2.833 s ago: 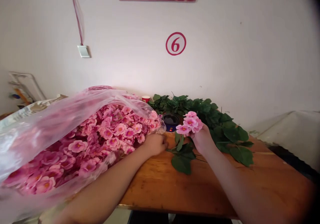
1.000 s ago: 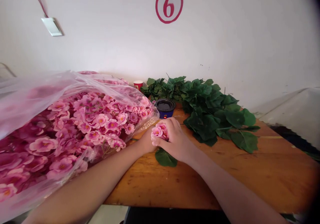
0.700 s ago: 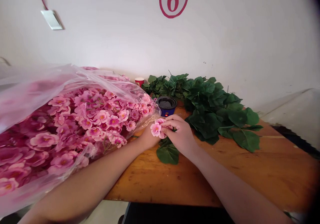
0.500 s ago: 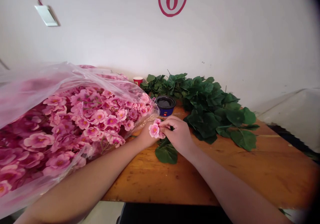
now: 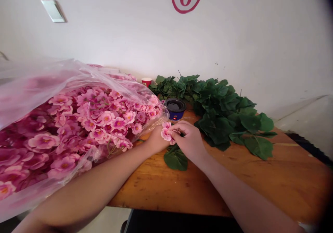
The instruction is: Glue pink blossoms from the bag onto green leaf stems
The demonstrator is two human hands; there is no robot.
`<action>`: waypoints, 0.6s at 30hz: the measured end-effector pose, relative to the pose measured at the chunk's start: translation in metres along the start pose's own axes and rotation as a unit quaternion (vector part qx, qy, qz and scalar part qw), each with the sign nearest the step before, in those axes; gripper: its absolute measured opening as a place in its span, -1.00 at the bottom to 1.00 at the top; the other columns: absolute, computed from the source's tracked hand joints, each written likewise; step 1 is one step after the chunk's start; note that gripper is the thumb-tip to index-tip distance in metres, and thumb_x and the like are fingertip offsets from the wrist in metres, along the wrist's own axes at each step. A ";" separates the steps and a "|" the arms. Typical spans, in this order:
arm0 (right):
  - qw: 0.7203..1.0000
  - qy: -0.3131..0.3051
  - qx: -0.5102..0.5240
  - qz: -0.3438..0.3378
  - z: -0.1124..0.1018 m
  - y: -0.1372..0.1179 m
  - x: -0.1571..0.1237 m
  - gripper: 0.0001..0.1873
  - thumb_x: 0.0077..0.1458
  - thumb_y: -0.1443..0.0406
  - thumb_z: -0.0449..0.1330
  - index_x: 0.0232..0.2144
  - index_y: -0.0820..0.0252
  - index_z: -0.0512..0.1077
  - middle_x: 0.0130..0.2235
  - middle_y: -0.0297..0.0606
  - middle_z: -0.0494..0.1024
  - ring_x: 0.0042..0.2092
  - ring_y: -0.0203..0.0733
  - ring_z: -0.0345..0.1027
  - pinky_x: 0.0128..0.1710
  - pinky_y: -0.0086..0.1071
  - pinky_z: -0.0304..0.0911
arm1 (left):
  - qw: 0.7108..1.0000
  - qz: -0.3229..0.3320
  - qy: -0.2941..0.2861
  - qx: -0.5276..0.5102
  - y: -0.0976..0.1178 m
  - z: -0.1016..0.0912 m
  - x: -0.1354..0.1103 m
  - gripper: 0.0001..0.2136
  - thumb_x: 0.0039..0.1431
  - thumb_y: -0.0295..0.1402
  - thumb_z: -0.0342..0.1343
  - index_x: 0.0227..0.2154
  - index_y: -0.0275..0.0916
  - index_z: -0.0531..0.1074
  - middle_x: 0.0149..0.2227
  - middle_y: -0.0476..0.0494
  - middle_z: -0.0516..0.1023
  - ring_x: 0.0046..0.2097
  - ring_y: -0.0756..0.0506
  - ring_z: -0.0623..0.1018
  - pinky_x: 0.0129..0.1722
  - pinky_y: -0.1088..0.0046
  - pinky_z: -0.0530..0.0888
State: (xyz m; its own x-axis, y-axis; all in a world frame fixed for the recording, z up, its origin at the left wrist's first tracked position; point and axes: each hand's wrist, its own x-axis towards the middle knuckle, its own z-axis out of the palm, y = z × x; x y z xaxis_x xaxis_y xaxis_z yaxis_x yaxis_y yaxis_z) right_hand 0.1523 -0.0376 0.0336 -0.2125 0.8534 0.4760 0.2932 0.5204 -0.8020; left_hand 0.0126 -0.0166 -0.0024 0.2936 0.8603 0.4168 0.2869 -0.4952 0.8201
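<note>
A small cluster of pink artificial blossoms sits between the hands, its long axis hard to tell. The right hand grips it from the right with curled fingers; the left hand touches it too, though its grip can't be told — fingers hidden. Just beyond the left hand lies an open plastic bag packed with loose blossoms — a dark blue pot stands nearby.

Pink blossoms beside deep green leaves.
Petals shade from pale pink to magenta centres with yellow stamens; the held blossom looks paler, the pot cobalt blue, the desk orange-brown, streaked with grain.
</note>
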 end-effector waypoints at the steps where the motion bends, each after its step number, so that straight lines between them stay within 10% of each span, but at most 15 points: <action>1: 0.999 -0.012 0.028 0.029 0.001 0.002 0.001 -0.89 -0.02 0.42 0.15 -0.47 0.16 0.47 -0.42 -0.32 0.45 -0.51 -0.31 0.35 -0.48 -0.40 0.31 | 1.000 -0.001 0.003 -0.007 0.001 0.000 0.000 -0.91 -0.07 -0.50 0.10 -0.60 -0.32 0.32 -0.55 0.01 0.38 -0.46 0.05 0.34 -0.48 0.57 0.28; 18: 0.995 -0.041 -0.040 0.083 -0.010 0.008 0.010 -0.86 -0.03 0.21 0.28 -0.40 0.13 0.48 -0.49 -0.34 0.53 -0.48 -0.24 0.40 -0.44 -0.40 0.26 | 0.998 0.005 0.030 -0.050 0.003 0.001 0.000 -0.95 -0.08 -0.52 0.12 -0.55 -0.32 0.35 -0.52 -0.01 0.42 -0.45 0.03 0.41 -0.47 0.55 0.33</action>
State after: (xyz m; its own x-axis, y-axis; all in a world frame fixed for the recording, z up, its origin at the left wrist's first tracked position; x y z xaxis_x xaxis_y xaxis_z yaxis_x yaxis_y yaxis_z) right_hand 0.1613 -0.0250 0.0356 -0.2291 0.9244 0.3050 0.4030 0.3753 -0.8347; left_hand 0.0141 -0.0182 0.0001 0.2410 0.8622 0.4455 0.1910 -0.4922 0.8493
